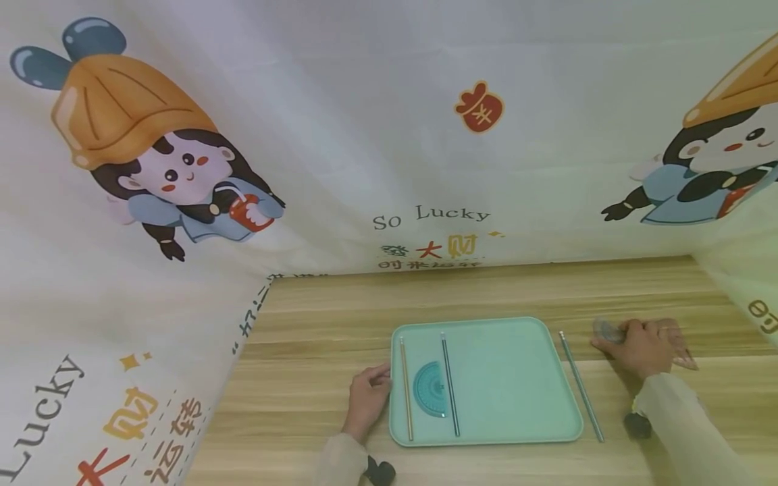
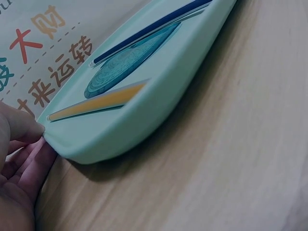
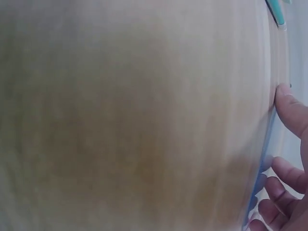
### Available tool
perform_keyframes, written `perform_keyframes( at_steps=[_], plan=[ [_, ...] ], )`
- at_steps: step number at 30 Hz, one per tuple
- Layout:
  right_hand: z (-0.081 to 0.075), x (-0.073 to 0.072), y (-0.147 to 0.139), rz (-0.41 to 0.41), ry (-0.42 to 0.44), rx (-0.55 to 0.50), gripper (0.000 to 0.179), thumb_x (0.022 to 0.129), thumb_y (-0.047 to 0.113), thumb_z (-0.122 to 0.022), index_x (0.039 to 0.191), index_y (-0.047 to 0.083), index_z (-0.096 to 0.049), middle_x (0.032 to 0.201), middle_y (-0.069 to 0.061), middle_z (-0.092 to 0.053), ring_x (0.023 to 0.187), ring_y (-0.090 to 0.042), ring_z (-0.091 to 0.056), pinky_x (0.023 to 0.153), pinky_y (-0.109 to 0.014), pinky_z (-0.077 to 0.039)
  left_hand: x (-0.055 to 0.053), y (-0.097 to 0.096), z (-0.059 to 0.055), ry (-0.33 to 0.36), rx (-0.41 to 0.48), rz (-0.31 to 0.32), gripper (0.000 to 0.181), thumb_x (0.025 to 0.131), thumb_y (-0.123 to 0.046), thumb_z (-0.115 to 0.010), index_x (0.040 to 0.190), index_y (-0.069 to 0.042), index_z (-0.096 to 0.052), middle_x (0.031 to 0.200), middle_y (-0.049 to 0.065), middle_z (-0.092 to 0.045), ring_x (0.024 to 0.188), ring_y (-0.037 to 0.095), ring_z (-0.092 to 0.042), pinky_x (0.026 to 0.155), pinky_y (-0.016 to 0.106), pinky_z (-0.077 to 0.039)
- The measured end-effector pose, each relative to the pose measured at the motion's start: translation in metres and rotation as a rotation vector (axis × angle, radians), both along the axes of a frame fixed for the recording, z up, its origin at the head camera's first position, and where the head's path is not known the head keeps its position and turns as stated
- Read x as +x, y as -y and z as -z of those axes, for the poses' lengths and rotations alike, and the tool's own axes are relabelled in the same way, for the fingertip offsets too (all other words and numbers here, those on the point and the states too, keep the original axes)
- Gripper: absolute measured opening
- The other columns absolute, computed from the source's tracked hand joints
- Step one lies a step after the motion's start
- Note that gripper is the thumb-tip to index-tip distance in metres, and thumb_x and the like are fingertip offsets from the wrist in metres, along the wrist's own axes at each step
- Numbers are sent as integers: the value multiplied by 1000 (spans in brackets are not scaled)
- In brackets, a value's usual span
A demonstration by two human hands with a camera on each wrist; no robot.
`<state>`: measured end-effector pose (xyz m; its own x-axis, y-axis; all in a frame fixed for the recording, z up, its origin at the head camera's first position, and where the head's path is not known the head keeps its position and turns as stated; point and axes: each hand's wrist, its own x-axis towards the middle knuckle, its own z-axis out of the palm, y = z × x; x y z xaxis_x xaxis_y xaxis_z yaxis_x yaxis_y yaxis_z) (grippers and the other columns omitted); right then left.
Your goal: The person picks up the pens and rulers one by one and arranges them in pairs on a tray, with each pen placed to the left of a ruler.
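Note:
At the left rim of a mint-green tray (image 1: 486, 432), my left hand (image 1: 368, 398) grips the edge, thumb on the rim (image 2: 79, 151) and fingers below. Inside the tray lie a gold pencil (image 1: 406, 395), a teal protractor (image 1: 428, 390) and a dark blue pencil (image 1: 451, 388). To the right of the tray, my right hand (image 1: 641, 347) pinches a thin clear plastic piece (image 1: 606, 331) between thumb and fingertips. It shows edge-on with a bluish edge in the right wrist view, and the palm hides part of it. A pinkish clear triangle (image 1: 681, 344) sticks out on the hand's far side.
A blue-green pencil (image 1: 581, 388) lies on the wooden table (image 1: 304, 337) between the tray and my right hand. Printed white cloth (image 1: 340, 135) walls the table at the back and on both sides.

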<state>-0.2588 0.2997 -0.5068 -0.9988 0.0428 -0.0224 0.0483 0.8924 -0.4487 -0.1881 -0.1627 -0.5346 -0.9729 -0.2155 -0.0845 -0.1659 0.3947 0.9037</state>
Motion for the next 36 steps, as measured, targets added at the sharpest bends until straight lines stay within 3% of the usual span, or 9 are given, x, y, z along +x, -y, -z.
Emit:
perform_keyframes(
  at_steps=[4,7,10,15,19,29,36],
  plan=[
    [-3,-2,-3,-11,43,-4,85,85,61,-55,115,-18,-48,116,-45,-43,103,-56,-41,83,-68,-39,0,-1,-1,1,7,-5,34,85,-6,-56,118,-4,-65,102,8,-67,95,20,-62,87,37,-52],
    [-5,-3,-4,-37,68,4,77,86,60,-55,104,-15,-57,102,-36,-58,88,-46,-54,71,-58,-48,0,-1,-2,-6,3,-7,34,85,-6,-56,117,-4,-65,101,8,-67,95,20,-62,85,37,-53],
    [-7,-3,-3,-47,79,-4,71,87,57,-56,97,-12,-60,90,-28,-64,75,-36,-59,61,-49,-50,0,-2,-2,-3,10,-11,33,86,-5,-56,118,-4,-65,102,8,-67,95,20,-62,86,36,-53],
    [-10,-1,-1,-22,113,-43,84,87,56,-56,117,-21,-46,112,-42,-52,93,-55,-54,70,-59,-48,0,-2,-2,-6,9,-8,34,86,-5,-56,118,-3,-65,103,9,-67,96,21,-62,86,36,-53],
    [-10,1,-3,-33,136,-50,87,88,57,-54,120,-22,-42,118,-44,-48,99,-58,-51,74,-61,-48,1,-3,-2,-6,4,-10,33,86,-4,-56,118,-3,-65,102,9,-68,96,21,-62,86,37,-53],
    [-19,3,-13,-82,136,-59,80,82,48,-67,113,-23,-47,106,-41,-55,92,-52,-54,75,-60,-45,-2,-1,-1,-1,10,-16,33,86,-5,-56,118,-4,-65,103,9,-67,98,22,-61,87,38,-53],
    [-21,-2,-19,-81,218,-69,84,79,52,-69,113,-23,-50,99,-35,-59,87,-44,-52,75,-58,-45,-2,-2,1,13,13,-20,33,86,-5,-56,118,-5,-65,103,8,-67,98,22,-62,88,38,-53]
  ],
)
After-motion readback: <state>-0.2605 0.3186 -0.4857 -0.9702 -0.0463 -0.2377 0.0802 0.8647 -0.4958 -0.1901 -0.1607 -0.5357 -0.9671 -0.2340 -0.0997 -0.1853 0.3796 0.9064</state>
